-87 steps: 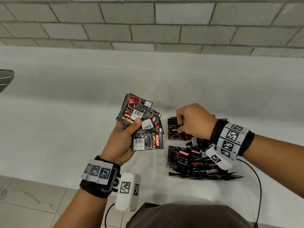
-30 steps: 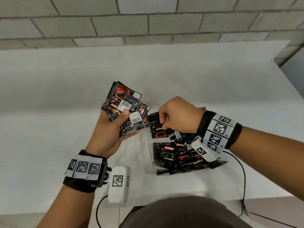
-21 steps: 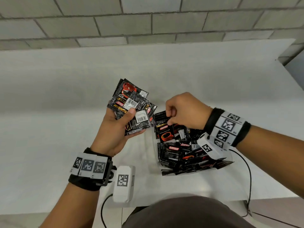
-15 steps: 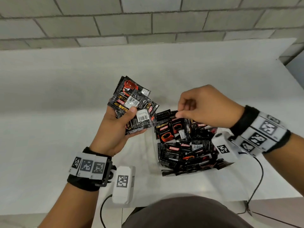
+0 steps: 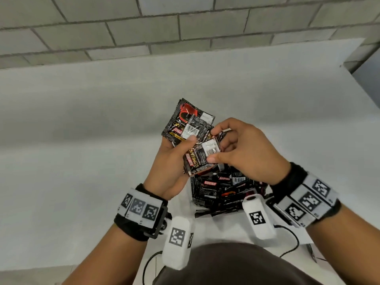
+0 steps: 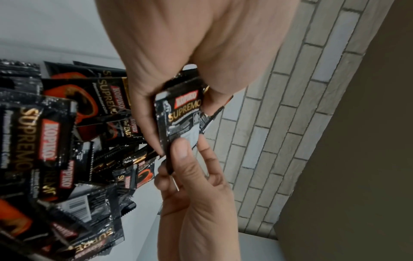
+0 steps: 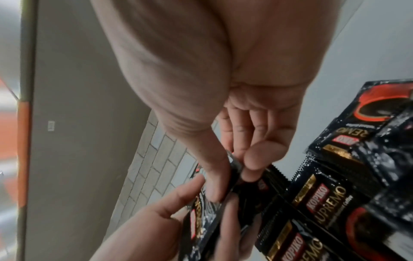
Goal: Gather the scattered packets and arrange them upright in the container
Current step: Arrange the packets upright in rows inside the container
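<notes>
My left hand holds a fan of black Kopiko Supremo packets above the white counter, thumb across their faces. My right hand pinches the front packet of that fan between thumb and fingers. In the left wrist view the same front packet is held from both ends by my left hand and right hand. The right wrist view shows my right hand pinching the packet's edge. Just below the hands is the clear container, crowded with packets, some upright, some leaning.
A white counter runs left and back to a grey brick wall. Its right end drops off near a corner. Cables trail over the counter's front edge.
My right hand has let go of a packet in the container, risen and moved left to the fan in my left hand, where it now pinches the front packet. The left hand kept its hold.
</notes>
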The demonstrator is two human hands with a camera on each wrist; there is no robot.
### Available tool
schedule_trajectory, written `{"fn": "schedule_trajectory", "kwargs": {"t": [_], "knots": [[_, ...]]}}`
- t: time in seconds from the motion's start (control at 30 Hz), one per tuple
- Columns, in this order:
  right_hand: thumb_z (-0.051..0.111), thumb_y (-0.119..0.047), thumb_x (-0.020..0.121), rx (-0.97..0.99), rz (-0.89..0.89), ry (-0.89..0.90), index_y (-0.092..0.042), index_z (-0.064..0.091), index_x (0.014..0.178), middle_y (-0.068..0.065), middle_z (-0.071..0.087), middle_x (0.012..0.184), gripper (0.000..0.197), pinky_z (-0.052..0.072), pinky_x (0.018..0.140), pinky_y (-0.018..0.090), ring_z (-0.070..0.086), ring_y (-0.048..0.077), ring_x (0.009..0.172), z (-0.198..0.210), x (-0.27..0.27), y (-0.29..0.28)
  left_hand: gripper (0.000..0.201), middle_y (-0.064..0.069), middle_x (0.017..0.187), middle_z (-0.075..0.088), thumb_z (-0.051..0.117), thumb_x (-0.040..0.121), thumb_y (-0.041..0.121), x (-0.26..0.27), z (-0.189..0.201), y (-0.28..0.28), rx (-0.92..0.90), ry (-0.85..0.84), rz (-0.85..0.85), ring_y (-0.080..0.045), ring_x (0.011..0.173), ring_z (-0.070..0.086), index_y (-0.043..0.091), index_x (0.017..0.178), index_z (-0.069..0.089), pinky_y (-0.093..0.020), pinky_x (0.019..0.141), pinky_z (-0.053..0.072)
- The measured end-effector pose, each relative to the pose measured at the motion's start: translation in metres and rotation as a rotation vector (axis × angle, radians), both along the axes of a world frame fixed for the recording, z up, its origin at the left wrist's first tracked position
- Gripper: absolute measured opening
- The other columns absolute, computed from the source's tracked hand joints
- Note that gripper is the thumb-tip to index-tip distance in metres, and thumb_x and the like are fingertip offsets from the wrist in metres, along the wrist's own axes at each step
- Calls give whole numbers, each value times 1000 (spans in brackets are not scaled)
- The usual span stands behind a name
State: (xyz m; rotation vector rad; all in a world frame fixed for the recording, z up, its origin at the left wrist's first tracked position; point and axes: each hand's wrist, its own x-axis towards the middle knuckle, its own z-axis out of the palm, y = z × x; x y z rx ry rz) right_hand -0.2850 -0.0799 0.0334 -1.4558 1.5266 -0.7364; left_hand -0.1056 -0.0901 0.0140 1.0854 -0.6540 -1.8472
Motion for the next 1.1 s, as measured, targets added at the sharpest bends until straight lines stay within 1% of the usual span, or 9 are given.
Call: {"fn": "schedule_trajectory", "kwargs": {"t": [0.1, 0.17, 0.3, 0.43, 0.57, 0.73, 0.83, 0.93, 1.1], "knots": [[92, -12, 68, 4, 19, -8, -21, 67, 104, 2, 73, 75, 44, 54, 60, 26, 65, 12, 60, -2, -9, 0, 33, -4, 117, 76, 55, 103, 8, 0, -3, -1, 34, -56, 30, -28, 101, 76, 25, 131, 54, -52, 76, 63], [88, -8, 74, -38, -18, -68, -17, 70, 96, 4, 73, 79, 30, 55, 56, 27, 65, 14, 64, 2, -17, 2, 30, 0, 113, 77, 55, 103, 9, 3, -4, -2, 30, -94, 31, -28, 97, 77, 26, 127, 55, -55, 76, 63], [75, 6, 84, -439, -330, -295, -10, 66, 93, 15, 64, 88, 20, 57, 50, 28, 65, 29, 67, 15, -26, 11, 29, 3, 110, 77, 56, 103, 7, 9, -2, -1, -8, -124, -24, -27, 96, 77, 26, 125, 55, -51, 72, 64], [77, -1, 80, -712, -127, 148, -15, 79, 96, 6, 59, 92, 21, 55, 73, 24, 63, 19, 80, 3, -20, 9, 39, -2, 127, 72, 57, 101, 7, 3, 3, 2, -50, -118, -164, -29, 106, 74, 22, 137, 50, -49, 73, 63], [69, -9, 78, -584, 154, 308, -16, 78, 108, 2, 56, 102, 32, 52, 85, 31, 58, 18, 96, -17, -18, 19, 37, -8, 127, 71, 55, 103, 10, -1, 7, 1, -88, -94, -186, -30, 106, 74, 19, 139, 51, -47, 75, 64], [74, -24, 87, -579, 97, 240, -21, 78, 104, -2, 58, 108, 18, 50, 88, 38, 59, 19, 101, -14, -19, 14, 37, -7, 123, 73, 56, 102, 9, -1, 5, 5, -75, -104, -196, -29, 102, 75, 19, 138, 52, -44, 69, 63], [85, -23, 76, -467, 37, 217, -31, 61, 130, -10, 55, 123, 59, 52, 84, 33, 56, 14, 102, -5, -21, 8, 38, -6, 123, 73, 57, 101, 8, -1, 3, 7, -69, -106, -205, -30, 103, 75, 20, 138, 52, -44, 68, 64], [89, -22, 71, -347, 69, 220, -40, 49, 143, -19, 59, 118, 85, 48, 74, 23, 56, 10, 85, 1, -23, 1, 41, -6, 124, 73, 59, 100, 8, 3, 1, 9, -76, -123, -212, -32, 103, 75, 19, 139, 52, -44, 67, 64], [89, -21, 73, -215, 69, 219, -29, 72, 105, -10, 63, 95, 37, 56, 72, 33, 64, 14, 69, 6, -28, -13, 34, -3, 118, 76, 55, 101, 7, 26, 4, 8, -114, -155, -137, -29, 101, 76, 19, 133, 55, -43, 68, 64]]}}
